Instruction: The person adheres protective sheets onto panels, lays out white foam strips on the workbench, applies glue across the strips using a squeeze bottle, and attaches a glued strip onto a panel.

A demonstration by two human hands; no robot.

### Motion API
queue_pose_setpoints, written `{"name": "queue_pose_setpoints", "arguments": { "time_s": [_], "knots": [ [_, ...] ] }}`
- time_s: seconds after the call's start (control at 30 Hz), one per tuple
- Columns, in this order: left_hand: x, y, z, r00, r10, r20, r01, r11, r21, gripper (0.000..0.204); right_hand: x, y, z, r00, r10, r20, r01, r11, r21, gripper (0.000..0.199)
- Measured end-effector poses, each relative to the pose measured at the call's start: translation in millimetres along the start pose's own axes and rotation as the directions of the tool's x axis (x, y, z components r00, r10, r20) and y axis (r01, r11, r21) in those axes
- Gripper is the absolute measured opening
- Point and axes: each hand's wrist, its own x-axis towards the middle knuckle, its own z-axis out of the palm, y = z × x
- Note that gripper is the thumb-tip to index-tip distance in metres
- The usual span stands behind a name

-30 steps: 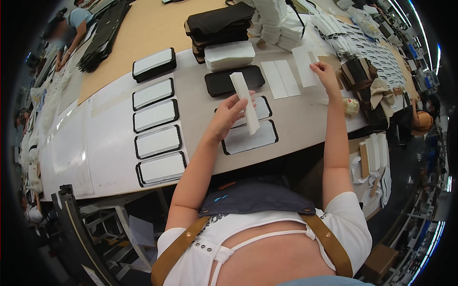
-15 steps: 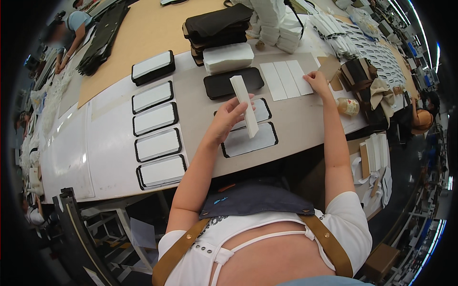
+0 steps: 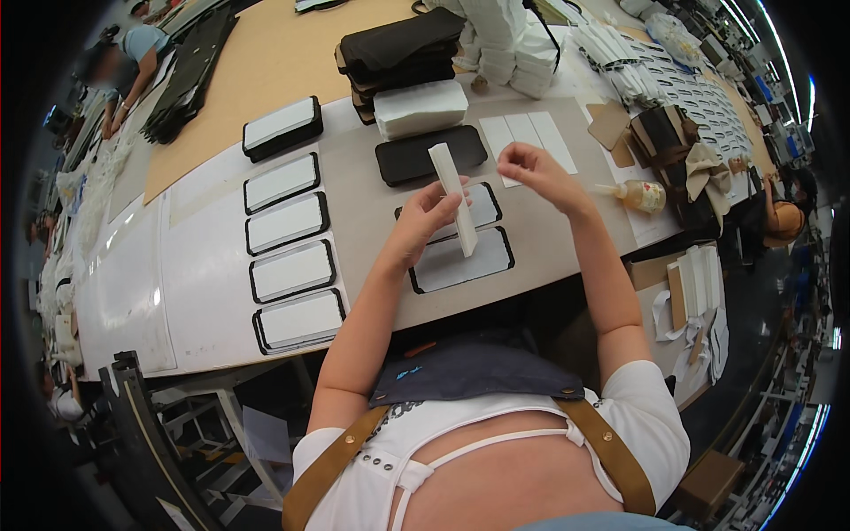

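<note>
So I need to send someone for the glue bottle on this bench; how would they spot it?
Start at the long grey worktable and go to its right side, past the person's right hand. The glue bottle lies on its side there, nozzle toward that hand. It is the only small yellowish bottle among flat white strips and dark leather pieces.

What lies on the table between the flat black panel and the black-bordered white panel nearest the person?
In the head view, between the flat black panel and the nearest bordered panel lies another bordered white panel, partly hidden by the left hand holding a white strip.
</note>
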Motion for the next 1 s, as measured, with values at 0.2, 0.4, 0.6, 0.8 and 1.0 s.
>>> {"name": "queue_pose_setpoints", "arguments": {
  "time_s": [0.2,0.4,0.6,0.8,1.0],
  "knots": [
    [0,-1,3,0.999,0.029,0.026,-0.03,0.999,0.012,0.063,-17,-24,56,0.966,-0.235,0.108,0.252,0.948,-0.193,0.029],
    [1,-4,1,0.999,0.02,0.03,-0.02,1.0,0.005,0.064,-22,-24,46,0.986,-0.134,0.096,0.145,0.981,-0.13,0.027],
    [0,-2,-6,1.0,-0.027,0.007,0.028,0.99,-0.141,0.058,-11,-13,-42,0.929,-0.236,-0.286,0.11,0.912,-0.396,0.024],
    [5,0,0,0.999,-0.02,0.051,0.027,0.992,-0.125,0.056,4,43,-208,0.903,0.066,-0.425,-0.199,0.94,-0.278,0.025],
    [1,1,-2,0.999,-0.026,0.024,0.029,0.994,-0.106,0.058,16,86,-220,0.88,0.267,-0.392,-0.413,0.839,-0.356,0.03]
  ]
}}
